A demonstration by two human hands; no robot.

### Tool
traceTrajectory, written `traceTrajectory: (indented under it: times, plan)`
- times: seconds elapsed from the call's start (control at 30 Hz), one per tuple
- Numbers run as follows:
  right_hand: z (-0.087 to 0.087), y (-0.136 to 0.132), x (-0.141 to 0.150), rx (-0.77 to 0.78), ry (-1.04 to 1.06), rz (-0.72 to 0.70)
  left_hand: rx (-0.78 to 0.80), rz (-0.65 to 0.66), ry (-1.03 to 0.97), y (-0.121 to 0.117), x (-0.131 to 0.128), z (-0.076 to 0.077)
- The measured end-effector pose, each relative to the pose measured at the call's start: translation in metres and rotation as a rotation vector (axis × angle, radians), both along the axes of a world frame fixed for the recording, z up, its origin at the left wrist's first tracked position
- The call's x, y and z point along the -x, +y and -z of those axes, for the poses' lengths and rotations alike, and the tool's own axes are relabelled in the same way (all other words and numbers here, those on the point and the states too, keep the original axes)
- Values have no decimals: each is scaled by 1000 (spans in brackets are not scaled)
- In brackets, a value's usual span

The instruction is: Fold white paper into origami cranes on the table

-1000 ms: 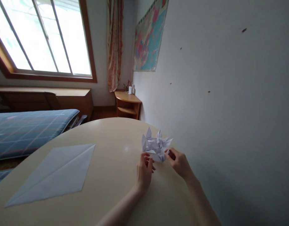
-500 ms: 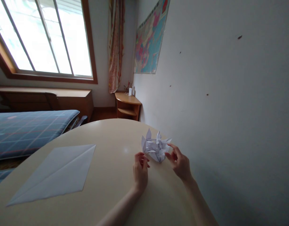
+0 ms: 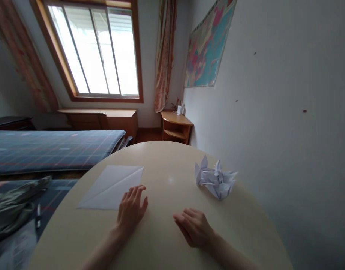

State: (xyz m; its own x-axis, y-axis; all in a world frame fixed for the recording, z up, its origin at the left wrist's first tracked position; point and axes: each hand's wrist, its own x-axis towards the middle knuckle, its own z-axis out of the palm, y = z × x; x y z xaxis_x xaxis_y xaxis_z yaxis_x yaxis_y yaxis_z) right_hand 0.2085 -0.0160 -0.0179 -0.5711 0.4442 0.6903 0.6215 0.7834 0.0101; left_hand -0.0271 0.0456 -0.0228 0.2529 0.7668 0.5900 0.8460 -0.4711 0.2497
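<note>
A cluster of white folded paper figures (image 3: pixel 216 180) sits near the wall on the right side of the round beige table (image 3: pixel 167 165). A flat white paper sheet (image 3: pixel 112 186) with a diagonal crease lies to the left. My left hand (image 3: pixel 131 209) is open, fingers stretched out, its fingertips at the sheet's near right edge. My right hand (image 3: pixel 193 227) rests open and flat on the tabletop, holding nothing, a short way from the folded figures.
A white wall (image 3: pixel 287 112) runs close along the table's right side. A bed with a blue plaid cover (image 3: pixel 48 150) stands to the left, a small wooden corner shelf (image 3: pixel 175 125) behind, and a window (image 3: pixel 96 56) beyond. Dark clothing (image 3: pixel 12 210) lies at the lower left.
Both hands let go of the folded paper figures and drew back left. The left hand now reaches the flat sheet. The view swung left.
</note>
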Motion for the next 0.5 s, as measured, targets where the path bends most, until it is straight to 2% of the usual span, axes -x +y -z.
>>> traceTrajectory:
  times: [0.03,0.1,0.2,0.37,0.5]
  plan:
    - [2,6,8,-8,-39,-37,28,-61,65,1,16,0]
    - [5,25,26,4,-23,-24,113,-181,154,2,40,1]
    - [4,65,56,181,18,84,310,-235,223,1,57,2]
    - [0,124,89,340,55,161,403,-134,246,-7,47,-4]
    - [5,138,89,475,2,114,343,-29,196,-16,35,-7]
